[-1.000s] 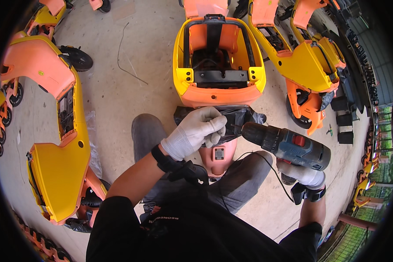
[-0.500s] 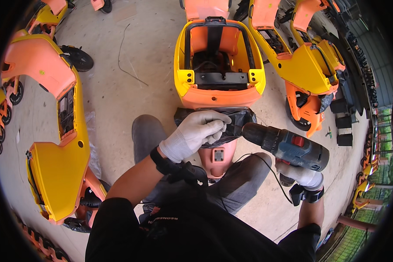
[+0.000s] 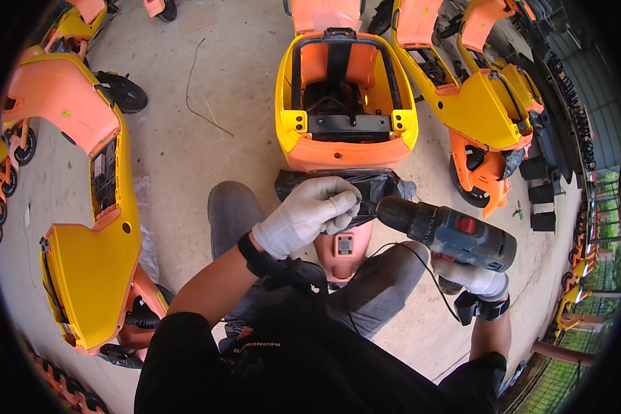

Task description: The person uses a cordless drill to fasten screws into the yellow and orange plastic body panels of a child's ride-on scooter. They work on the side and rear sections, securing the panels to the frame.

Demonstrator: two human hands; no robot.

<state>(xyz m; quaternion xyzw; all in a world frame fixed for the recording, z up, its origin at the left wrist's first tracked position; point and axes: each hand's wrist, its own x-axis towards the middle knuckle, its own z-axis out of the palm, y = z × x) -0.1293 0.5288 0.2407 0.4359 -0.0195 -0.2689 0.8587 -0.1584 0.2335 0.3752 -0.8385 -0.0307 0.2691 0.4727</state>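
Observation:
My right hand (image 3: 473,276), in a white glove, is wrapped round the grip of a blue and black cordless drill (image 3: 455,233). The drill's chuck points left, with a thin bit reaching to the fingertips of my left hand (image 3: 316,207). That gloved hand is closed in a pinch at the bit's tip; whatever small piece sits between the fingers is too small to make out. Both hands are above a crumpled black plastic wrap (image 3: 386,185) at the back of a yellow and orange scooter body (image 3: 352,153). A salmon-coloured part (image 3: 345,250) shows below the wrap, between my knees.
Another yellow and orange scooter body (image 3: 90,276) stands close on my left. More scooter bodies (image 3: 483,103) are at the right and far side. A thin dark wire (image 3: 191,86) lies on the concrete floor. Black bins (image 3: 541,193) stand at the right. A cable hangs near my right knee.
The drill has shifted slightly left, bringing its bit up to my left fingertips. My left hand has stayed almost in place, still pinched.

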